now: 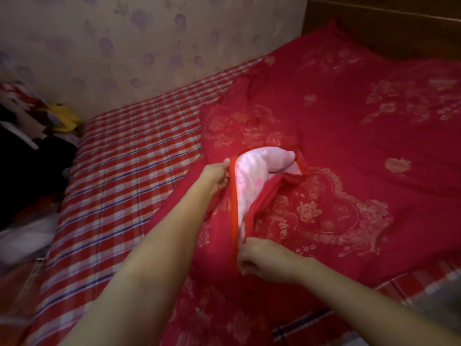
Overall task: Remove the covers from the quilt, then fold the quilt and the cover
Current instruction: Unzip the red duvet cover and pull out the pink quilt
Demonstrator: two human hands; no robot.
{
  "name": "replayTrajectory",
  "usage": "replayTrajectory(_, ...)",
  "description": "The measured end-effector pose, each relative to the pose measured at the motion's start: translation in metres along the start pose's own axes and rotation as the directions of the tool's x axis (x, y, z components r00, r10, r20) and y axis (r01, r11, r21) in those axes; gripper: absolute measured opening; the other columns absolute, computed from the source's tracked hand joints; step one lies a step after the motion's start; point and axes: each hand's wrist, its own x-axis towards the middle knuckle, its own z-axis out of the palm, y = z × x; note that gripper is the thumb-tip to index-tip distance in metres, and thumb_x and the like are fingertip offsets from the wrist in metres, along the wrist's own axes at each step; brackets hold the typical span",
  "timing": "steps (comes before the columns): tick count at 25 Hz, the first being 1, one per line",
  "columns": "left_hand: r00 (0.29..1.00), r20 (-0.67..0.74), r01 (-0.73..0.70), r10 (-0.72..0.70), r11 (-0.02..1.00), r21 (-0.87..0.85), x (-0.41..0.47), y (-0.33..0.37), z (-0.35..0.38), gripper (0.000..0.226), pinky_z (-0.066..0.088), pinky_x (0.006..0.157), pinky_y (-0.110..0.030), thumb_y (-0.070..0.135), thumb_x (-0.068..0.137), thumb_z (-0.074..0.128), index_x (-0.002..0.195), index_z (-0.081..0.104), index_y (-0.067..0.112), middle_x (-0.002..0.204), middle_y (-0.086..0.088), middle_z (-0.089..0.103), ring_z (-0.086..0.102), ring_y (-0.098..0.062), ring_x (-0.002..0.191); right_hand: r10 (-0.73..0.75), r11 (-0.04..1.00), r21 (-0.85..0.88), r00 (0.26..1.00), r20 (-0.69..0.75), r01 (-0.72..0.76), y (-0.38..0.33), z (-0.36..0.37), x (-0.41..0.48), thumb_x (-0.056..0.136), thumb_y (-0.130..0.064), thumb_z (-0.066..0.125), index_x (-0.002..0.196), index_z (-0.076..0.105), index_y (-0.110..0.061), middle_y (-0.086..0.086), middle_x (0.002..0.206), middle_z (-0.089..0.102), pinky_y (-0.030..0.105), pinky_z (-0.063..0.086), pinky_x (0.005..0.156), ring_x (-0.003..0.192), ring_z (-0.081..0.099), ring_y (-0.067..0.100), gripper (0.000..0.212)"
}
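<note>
A red quilt cover (349,151) with gold patterns lies spread over the right half of the bed. Its opening gapes in the middle, edged with an orange strip. Through the gap shows the pale pink quilt (259,168) inside. My left hand (217,174) pinches the left edge of the opening near its upper end. My right hand (262,258) grips the cover at the lower end of the opening, fingers curled into the fabric. Most of the quilt stays hidden inside the cover.
A red, white and blue checked sheet (124,171) covers the mattress on the left. A heap of clothes and bags (32,126) sits at the far left by the floral-papered wall (149,46). A dark wooden headboard (386,26) stands at the upper right.
</note>
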Motion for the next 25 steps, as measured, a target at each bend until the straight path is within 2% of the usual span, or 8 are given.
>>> replayTrajectory(2,0.988,0.148,-0.100,0.046,0.917,0.386,-0.025,-0.033,0.012,0.041,0.038,0.042,-0.019,0.046,0.086,0.063,0.064,0.053,0.013,0.047,-0.001,0.051,0.045,-0.006,0.034,-0.036,0.996,0.079,0.999,0.041,0.032,-0.003,0.018,0.004,0.081,-0.019,0.065,0.083,0.065,-0.014,0.001,0.092,0.063,0.022,0.033,0.087,0.095,0.049,0.016,0.005)
replayTrajectory(7,0.970,0.233,-0.239,0.063,0.123,0.963,-0.088,-0.100,0.015,0.051,0.046,0.083,-0.036,0.046,0.083,0.062,0.109,0.062,0.002,0.113,-0.016,0.065,0.060,-0.032,0.106,0.100,0.970,0.220,0.995,0.014,-0.101,-0.005,0.034,0.004,0.087,-0.019,0.061,0.089,0.064,-0.012,0.000,0.102,0.068,0.028,0.039,0.086,0.099,0.060,0.016,0.008)
replayTrajectory(12,0.980,0.187,-0.198,0.074,0.187,0.962,-0.104,-0.086,-0.017,0.061,0.045,0.074,-0.034,0.058,0.084,0.056,0.096,0.064,-0.002,0.096,-0.017,0.067,0.063,-0.031,0.093,0.081,0.968,0.247,0.992,-0.098,-0.054,-0.007,0.029,0.001,0.091,-0.019,0.055,0.089,0.058,-0.012,0.001,0.097,0.067,0.037,0.046,0.083,0.093,0.062,0.018,0.007)
replayTrajectory(15,0.927,0.329,-0.269,-0.178,0.296,0.917,-0.109,-0.089,-0.020,0.032,0.041,0.048,-0.023,0.021,0.092,0.050,0.100,0.066,-0.005,0.070,-0.013,0.058,0.057,-0.011,0.052,-0.005,0.996,0.089,1.000,-0.024,0.007,-0.020,0.022,0.002,0.093,-0.017,0.051,0.087,0.052,-0.014,0.003,0.090,0.061,0.036,0.041,0.075,0.084,0.057,0.024,0.006)
replayTrajectory(18,0.906,0.366,-0.070,-0.215,0.774,0.629,-0.108,-0.091,-0.027,0.020,0.023,0.031,-0.014,0.004,0.090,0.044,0.078,0.059,0.003,0.049,0.000,0.043,0.031,-0.002,0.026,-0.049,0.998,0.031,0.995,-0.086,0.052,-0.022,0.005,0.004,0.091,-0.017,0.051,0.082,0.049,-0.017,0.002,0.083,0.059,0.037,0.039,0.072,0.077,0.056,0.026,0.009)
replayTrajectory(20,0.932,0.308,0.209,-0.189,0.977,-0.032,-0.104,-0.075,-0.036,0.031,0.021,0.030,-0.011,0.008,0.096,0.044,0.065,0.046,0.012,0.038,0.006,0.037,0.028,-0.001,0.026,-0.080,0.997,-0.007,0.970,-0.232,0.080,-0.018,-0.016,0.007,0.088,-0.019,0.056,0.079,0.054,-0.014,0.001,0.077,0.060,0.037,0.042,0.071,0.073,0.057,0.023,0.010)
replayTrajectory(22,0.961,0.238,0.258,-0.142,0.774,-0.578,-0.095,-0.050,-0.045,0.030,0.023,0.029,-0.010,0.008,0.099,0.040,0.069,0.041,0.014,0.035,0.007,0.035,0.028,-0.001,0.025,-0.137,0.987,-0.126,0.917,-0.375,0.096,-0.010,-0.040,0.014,0.083,-0.022,0.058,0.074,0.056,-0.014,0.000,0.069,0.060,0.036,0.043,0.069,0.067,0.058,0.023,0.012)
replayTrajectory(25,0.984,0.164,0.172,-0.064,0.538,-0.825,-0.083,-0.003,-0.040,0.029,0.026,0.029,-0.010,0.006,0.100,0.038,0.071,0.038,0.011,0.033,0.003,0.033,0.032,-0.002,0.023,-0.149,0.975,-0.217,0.878,-0.455,0.053,0.001,-0.070,0.029,0.084,-0.028,0.049,0.072,0.056,-0.014,0.002,0.068,0.060,0.039,0.049,0.069,0.067,0.059,0.027,0.020)
